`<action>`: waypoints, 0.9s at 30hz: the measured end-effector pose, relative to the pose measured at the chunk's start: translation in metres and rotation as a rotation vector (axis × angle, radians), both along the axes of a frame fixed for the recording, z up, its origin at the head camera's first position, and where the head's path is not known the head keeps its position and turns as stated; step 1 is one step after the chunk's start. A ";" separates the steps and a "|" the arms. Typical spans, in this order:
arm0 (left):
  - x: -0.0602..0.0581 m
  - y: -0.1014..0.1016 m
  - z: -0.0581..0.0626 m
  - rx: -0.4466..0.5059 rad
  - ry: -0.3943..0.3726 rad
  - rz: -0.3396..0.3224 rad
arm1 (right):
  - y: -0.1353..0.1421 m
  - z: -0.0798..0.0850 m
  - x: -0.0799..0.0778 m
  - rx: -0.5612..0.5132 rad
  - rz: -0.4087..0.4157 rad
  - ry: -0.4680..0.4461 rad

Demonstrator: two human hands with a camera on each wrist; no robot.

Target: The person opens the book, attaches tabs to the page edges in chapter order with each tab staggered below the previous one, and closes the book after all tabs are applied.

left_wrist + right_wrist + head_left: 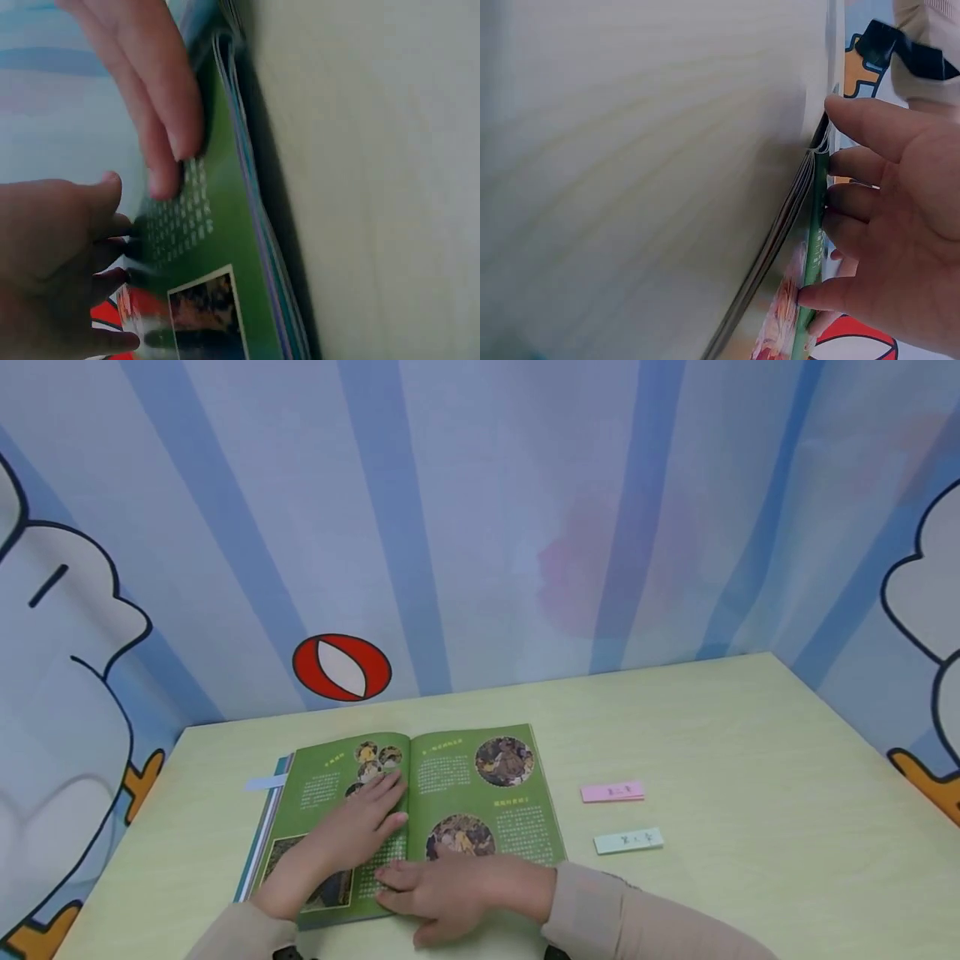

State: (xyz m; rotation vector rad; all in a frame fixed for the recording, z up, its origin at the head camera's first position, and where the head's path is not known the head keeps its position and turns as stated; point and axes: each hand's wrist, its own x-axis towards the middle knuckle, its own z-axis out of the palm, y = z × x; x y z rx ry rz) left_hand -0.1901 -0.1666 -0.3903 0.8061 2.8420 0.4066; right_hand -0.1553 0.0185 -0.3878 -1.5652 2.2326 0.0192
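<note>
A green illustrated book [457,800] lies spread on the table, with printed text and photos on both pages. My left hand [348,835] rests on the left page close to the spine, fingers extended toward the upper gutter. Lower down, my right hand [450,893] lies across the spine near the bottom edge, its fingertips reaching onto the left page. Both hands also show in the left wrist view, where the left hand [52,262] is at the left and the right hand [154,75] is above. In the right wrist view the right hand [907,210] partly covers the book's edge.
A pale blue paper tab [265,783] sticks out from the book's left side. To the right lie a pink paper strip [612,791] and a pale green strip [628,841], both with handwriting. A striped cartoon backdrop [495,527] borders the table [750,760].
</note>
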 end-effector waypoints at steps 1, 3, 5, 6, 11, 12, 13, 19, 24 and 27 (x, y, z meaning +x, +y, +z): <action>-0.003 0.000 -0.002 -0.008 0.008 0.006 | 0.000 0.000 0.000 -0.001 0.003 0.001; -0.007 -0.001 -0.006 -0.023 0.035 0.013 | -0.001 -0.001 0.000 -0.003 0.005 0.001; -0.009 -0.003 -0.009 -0.029 0.065 0.012 | -0.001 0.000 0.000 -0.001 0.007 0.010; -0.010 -0.003 -0.010 -0.030 0.076 0.010 | -0.001 0.000 0.000 0.001 0.009 0.014; -0.011 -0.001 -0.010 -0.014 0.076 -0.007 | 0.001 0.000 -0.002 0.001 0.013 0.009; -0.011 -0.001 -0.010 -0.009 0.068 -0.008 | 0.001 0.000 -0.002 -0.007 0.018 -0.002; -0.011 -0.001 -0.010 -0.003 0.061 -0.011 | 0.002 0.000 -0.003 -0.017 0.022 -0.017; -0.009 -0.001 -0.017 0.011 0.025 0.017 | 0.011 0.002 -0.012 -0.133 0.016 -0.213; -0.009 0.000 -0.020 -0.008 0.029 0.061 | 0.022 0.005 -0.018 -0.253 -0.017 -0.233; -0.008 0.001 -0.018 -0.017 0.079 0.045 | 0.031 0.006 -0.021 -0.342 -0.049 -0.231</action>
